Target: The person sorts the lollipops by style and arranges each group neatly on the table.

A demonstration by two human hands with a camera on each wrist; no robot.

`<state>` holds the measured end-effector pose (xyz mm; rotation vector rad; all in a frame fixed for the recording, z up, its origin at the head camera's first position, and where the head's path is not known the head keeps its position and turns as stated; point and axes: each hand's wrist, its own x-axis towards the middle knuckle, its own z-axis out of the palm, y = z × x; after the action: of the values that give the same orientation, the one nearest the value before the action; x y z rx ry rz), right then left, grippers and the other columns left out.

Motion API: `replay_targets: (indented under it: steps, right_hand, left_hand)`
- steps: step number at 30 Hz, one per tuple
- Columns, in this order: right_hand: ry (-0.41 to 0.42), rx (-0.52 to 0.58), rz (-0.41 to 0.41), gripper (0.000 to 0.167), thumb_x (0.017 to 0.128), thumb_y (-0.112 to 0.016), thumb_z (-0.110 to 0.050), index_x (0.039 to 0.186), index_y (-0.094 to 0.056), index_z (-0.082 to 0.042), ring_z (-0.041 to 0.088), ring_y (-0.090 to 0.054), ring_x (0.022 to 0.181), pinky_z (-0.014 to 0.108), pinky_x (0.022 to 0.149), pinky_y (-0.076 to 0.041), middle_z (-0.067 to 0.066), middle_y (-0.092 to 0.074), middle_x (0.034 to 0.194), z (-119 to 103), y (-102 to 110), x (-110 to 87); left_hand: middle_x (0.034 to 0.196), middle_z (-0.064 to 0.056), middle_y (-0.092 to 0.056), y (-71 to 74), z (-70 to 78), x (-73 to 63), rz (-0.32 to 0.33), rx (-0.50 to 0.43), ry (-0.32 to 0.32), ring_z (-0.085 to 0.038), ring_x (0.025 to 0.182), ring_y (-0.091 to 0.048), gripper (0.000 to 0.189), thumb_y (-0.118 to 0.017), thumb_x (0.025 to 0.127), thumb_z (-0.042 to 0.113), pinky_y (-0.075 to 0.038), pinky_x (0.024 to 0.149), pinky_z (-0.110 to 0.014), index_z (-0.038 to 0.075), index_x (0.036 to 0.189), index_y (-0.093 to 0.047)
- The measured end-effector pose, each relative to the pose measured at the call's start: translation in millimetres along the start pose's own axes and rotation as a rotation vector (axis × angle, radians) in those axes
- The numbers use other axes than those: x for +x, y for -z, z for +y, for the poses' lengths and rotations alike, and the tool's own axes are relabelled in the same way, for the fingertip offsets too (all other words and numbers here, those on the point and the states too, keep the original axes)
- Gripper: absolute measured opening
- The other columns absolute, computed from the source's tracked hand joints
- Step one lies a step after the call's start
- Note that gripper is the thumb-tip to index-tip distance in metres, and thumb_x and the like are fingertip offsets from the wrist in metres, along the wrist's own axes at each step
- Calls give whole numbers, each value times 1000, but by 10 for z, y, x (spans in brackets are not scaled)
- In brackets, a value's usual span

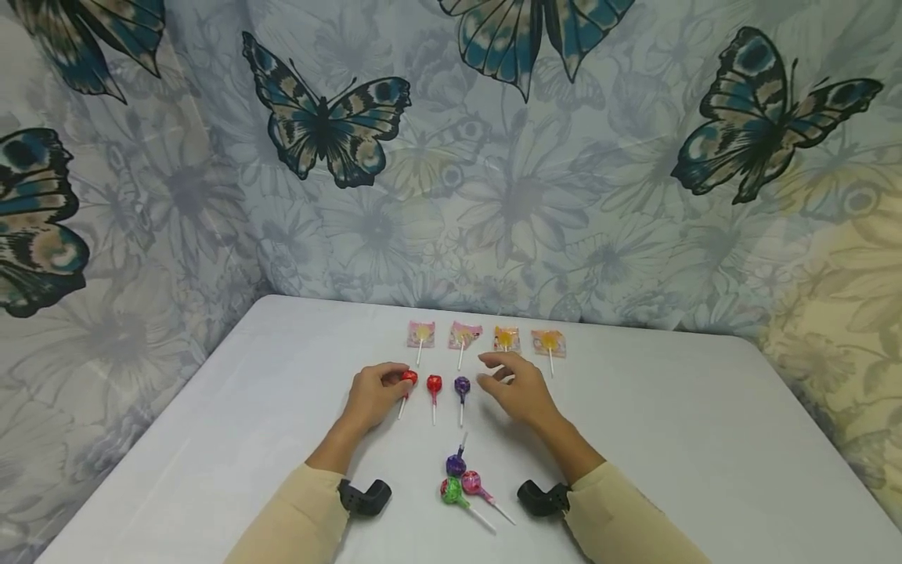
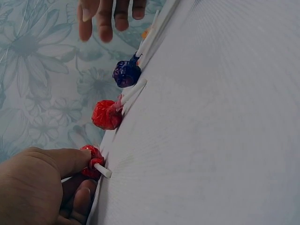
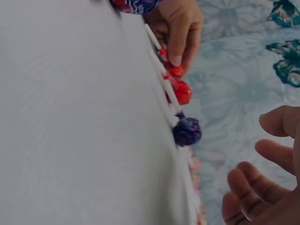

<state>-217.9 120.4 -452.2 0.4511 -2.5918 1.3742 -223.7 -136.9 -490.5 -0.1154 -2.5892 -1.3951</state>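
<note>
Pinching the leftmost red lollipop (image 1: 410,377) by its head with our left hand (image 1: 372,395), we want a light touch here, stick squared with the next red lollipop (image 1: 434,384) on the table (image 1: 211,439); our right hand (image 1: 520,387), fingers spread, hovers empty beside the row's purple lollipop (image 1: 461,385).

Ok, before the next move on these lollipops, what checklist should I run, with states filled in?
1. Left hand has the leftmost red lollipop: ok, pinched by its head.
2. Right hand free: ok, holding nothing, beside the row's purple lollipop.
3. Far row of flat lollipops spaced apart: ok, four.
4. Middle row matches that count: not ok, three.
5. Nearest green lollipop, pink lollipop and second purple lollipop lined up: not ok, clustered.
6. Held lollipop's weight on the table: cannot tell.
</note>
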Motion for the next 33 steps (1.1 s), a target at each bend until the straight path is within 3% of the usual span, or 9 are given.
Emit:
replay_targets:
  steps: [10,17,24,33]
  right_hand:
    - [174,4,21,35,85,-74,-13,119,-68,-9,17,-60,86,42,71,-52,4,-66,110,-224,306,-232]
    - [262,0,-7,35,81,-77,-12,115,-69,-14,15,-59,86,34,69,-51,-7,-65,107,-326,349,-435]
    - [275,27,-95,32,82,-77,-14,113,-69,-19,16,-59,85,32,69,-49,-13,-64,103,-293,275,-637]
    - [279,99,-248,30,84,-76,-16,112,-68,-11,19,-59,85,34,71,-50,0,-67,99,-186,119,-756]
  left_hand:
    - [80,1,-62,11,2,12,4,17,4,-15,73,-55,24,-76,82,9,-47,64,-31,5,106,-74]
    - [80,1,-62,9,10,3,2,11,18,-15,73,-55,24,-76,82,9,-47,65,-31,6,106,-74]
    - [78,1,-61,-18,10,8,-1,5,7,-15,71,-55,24,-76,82,9,-47,63,-30,6,105,-74]
    - [79,2,-61,-27,6,-10,8,15,7,-14,72,-55,24,-76,82,9,-47,64,-30,6,105,-74]
